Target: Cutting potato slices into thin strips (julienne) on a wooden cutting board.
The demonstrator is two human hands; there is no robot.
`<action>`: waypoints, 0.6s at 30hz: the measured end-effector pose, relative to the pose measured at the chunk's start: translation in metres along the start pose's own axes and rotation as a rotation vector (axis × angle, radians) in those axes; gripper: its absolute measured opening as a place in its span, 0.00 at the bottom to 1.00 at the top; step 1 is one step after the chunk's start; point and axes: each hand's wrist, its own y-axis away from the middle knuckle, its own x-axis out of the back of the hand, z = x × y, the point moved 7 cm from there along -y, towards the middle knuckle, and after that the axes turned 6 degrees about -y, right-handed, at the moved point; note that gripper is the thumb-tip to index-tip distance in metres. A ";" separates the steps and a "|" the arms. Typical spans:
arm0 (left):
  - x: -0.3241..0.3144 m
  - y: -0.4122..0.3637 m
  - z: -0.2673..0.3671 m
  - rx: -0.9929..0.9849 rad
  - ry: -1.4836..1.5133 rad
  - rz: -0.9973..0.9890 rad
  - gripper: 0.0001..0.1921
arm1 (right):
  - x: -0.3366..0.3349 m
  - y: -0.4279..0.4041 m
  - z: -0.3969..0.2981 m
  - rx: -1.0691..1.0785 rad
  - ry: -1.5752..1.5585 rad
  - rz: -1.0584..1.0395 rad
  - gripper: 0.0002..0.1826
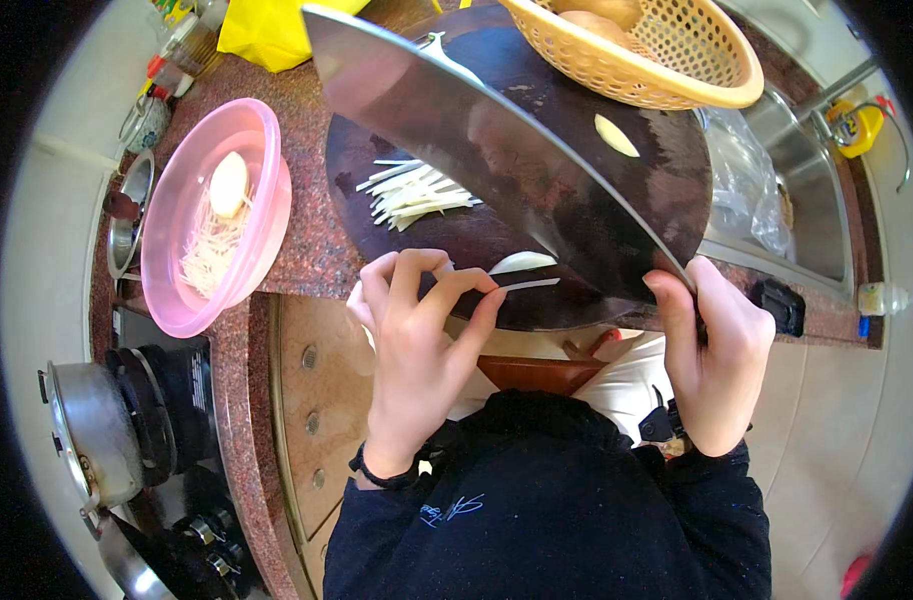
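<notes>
My right hand (715,345) grips a large cleaver (456,127), its broad blade raised and slanting up to the left over a round dark chopping board (674,202). Between the thumb and forefinger of my left hand (426,315) is one thin pale strip (535,284), probably potato. A curved pale slice (527,261) lies on the board just beyond that strip. Farther left sits a pile of cut strips (411,196), partly hidden by the blade. Another pale piece (615,136) rests at the board's far right.
A pink plastic bowl (272,202) at left holds shreds and a peeled piece. Over the board's far edge stands a perforated basket (696,52) with potatoes (599,28). Right is a steel sink (816,202) with a plastic bag (745,187); lower left, a metal pot (100,435) by the stove.
</notes>
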 end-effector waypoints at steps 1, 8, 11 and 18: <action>0.000 -0.002 0.003 -0.017 0.011 -0.067 0.06 | 0.001 0.001 0.000 -0.001 -0.002 0.002 0.16; -0.004 -0.005 0.008 -0.103 0.043 -0.154 0.06 | 0.002 0.007 0.007 -0.031 -0.050 0.019 0.15; 0.002 -0.014 -0.001 -0.071 0.100 -0.064 0.06 | 0.000 0.009 0.010 -0.034 -0.047 0.013 0.15; 0.005 -0.035 -0.045 0.079 -0.077 0.191 0.05 | 0.004 0.010 0.012 -0.068 -0.102 0.064 0.15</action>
